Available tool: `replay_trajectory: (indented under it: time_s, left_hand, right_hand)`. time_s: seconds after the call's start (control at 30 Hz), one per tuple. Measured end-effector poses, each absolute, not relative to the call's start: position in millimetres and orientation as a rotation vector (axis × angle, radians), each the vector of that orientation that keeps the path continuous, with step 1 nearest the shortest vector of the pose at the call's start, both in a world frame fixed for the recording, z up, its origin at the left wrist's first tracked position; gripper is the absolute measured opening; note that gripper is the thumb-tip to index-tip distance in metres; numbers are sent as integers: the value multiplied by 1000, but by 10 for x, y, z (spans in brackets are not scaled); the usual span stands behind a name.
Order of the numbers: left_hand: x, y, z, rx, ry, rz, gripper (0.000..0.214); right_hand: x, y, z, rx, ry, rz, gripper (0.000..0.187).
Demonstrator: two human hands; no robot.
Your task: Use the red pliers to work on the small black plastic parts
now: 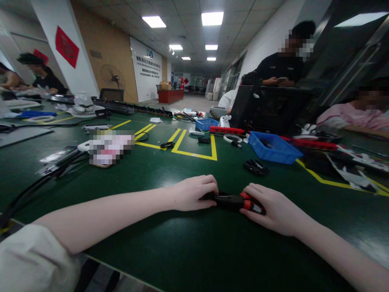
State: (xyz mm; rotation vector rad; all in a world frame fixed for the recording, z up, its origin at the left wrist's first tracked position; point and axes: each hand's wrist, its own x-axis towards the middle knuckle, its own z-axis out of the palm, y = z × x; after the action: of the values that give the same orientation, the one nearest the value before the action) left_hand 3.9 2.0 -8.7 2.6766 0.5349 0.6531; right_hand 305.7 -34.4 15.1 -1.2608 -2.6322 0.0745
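My right hand [272, 206] is closed around the red and black handles of a pair of pliers [230, 200], whose dark jaws point left. My left hand [194, 194] is pinched on a small black part [208, 196] at the tip of those jaws. Fingers hide most of that part, so its kind and whether the jaws grip it do not show. Both hands are low over the green table [188, 243]. Beyond the pliers lies a bunch of black parts [255, 166].
A blue bin [273, 148] stands at the right, with a smaller blue tray [206, 124] farther back. Yellow tape [194, 155] marks the table. At the left are a phone [111, 150] and black cables [27, 190]. A standing person [279, 67] is behind a black case [270, 107].
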Motion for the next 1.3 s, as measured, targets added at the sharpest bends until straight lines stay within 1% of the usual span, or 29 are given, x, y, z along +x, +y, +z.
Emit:
replay_trajectory:
  time_s: [0.17,0.37,0.6,1.3]
  left_hand:
    - [44,12,-77,2738,532,640,16]
    - [39,2,-50,2748,516,638,15]
    - [40,3,-53,2718,524,621,16]
    - [31,-2,-39,2789,521,539,13]
  right_hand:
    - [3056,-330,150,-1246,-2631,24,28]
    - [3072,-315,124,-1139,-2637,-119,30]
    - [3101,-311,73,-1010,-2562,-321,36]
    - [3100,-325,67,-858,-2471,-582,40]
